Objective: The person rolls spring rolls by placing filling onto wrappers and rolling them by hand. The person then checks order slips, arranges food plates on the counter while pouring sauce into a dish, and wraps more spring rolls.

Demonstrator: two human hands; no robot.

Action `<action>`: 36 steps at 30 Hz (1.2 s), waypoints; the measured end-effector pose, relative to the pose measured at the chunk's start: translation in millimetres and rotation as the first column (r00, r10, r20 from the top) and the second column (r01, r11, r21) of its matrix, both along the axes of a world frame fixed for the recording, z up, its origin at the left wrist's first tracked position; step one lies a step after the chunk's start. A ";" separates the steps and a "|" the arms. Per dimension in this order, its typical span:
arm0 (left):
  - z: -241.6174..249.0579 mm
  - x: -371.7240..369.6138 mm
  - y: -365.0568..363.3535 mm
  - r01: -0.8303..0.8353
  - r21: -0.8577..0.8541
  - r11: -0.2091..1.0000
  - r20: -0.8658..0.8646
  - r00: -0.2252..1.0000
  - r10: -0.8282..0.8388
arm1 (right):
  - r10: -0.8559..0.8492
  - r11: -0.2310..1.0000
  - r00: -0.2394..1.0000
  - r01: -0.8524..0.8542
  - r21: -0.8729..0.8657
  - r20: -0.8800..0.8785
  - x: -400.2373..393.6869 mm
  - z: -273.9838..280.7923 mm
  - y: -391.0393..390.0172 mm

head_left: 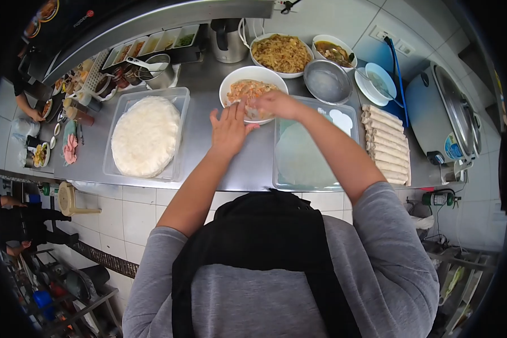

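A white bowl [226, 84] of chopped, orange-and-pale filling [248, 89] stands in front of me. My left hand [231, 125] rests at its near rim, fingers stretched and thumb apart. My right hand [277, 105] reaches over the bowl's right side, its fingers bent down into the filling and closed on some of it; the fingertips are partly blurred. Below my right forearm lies a clear plastic tray [280, 179] with a round, translucent wrapper sheet [305, 158] in it. To the left, a thick stack of round white wrappers [146, 137] sits in a clear container [181, 104].
Pale rolls [386, 146] are stacked at the right, beside a large cooker [453, 112]. Behind are a bowl of shredded brown food [281, 53], a metal bowl [328, 83] and a kettle [228, 42]. At far left, another person's hand [35, 114] is near dishes.
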State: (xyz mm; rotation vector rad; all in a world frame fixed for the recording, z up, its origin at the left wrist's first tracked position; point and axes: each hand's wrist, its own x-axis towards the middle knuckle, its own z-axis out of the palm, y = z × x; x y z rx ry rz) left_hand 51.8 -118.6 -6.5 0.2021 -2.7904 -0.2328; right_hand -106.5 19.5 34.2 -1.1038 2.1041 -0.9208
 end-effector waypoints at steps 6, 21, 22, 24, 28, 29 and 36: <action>6.7 21.4 9.6 0.154 0.127 0.980 -0.396 0.914 -0.092 | -0.277 0.959 0.954 0.282 -0.027 0.119 41.2 46.4 138.8; -44.5 -2.5 121.9 0.556 0.451 0.698 -0.165 0.821 -0.547 | -0.568 0.822 0.728 0.473 -0.317 -0.385 124.4 -84.7 206.1; -39.2 -2.7 121.9 0.529 0.480 0.700 -0.159 0.837 -0.523 | -0.538 0.835 0.774 0.436 -0.335 -0.334 121.2 -80.9 209.3; -30.4 -8.0 125.7 0.495 0.518 0.698 -0.102 0.846 -0.523 | -0.583 0.784 0.777 0.461 -0.415 -0.238 113.2 -74.7 211.1; -28.9 -13.2 142.3 0.586 0.485 0.649 -0.141 0.785 -0.604 | -0.389 0.902 0.885 0.310 -0.302 -0.256 103.1 -65.0 211.2; -30.2 -12.5 143.8 0.553 0.492 0.672 -0.036 0.785 -0.619 | -0.387 0.902 0.886 0.307 -0.304 -0.254 102.0 -68.7 212.5; -39.9 -1.7 132.6 0.520 0.467 0.715 -0.032 0.818 -0.574 | -0.400 0.912 0.858 0.338 -0.231 -0.322 107.1 -59.6 225.7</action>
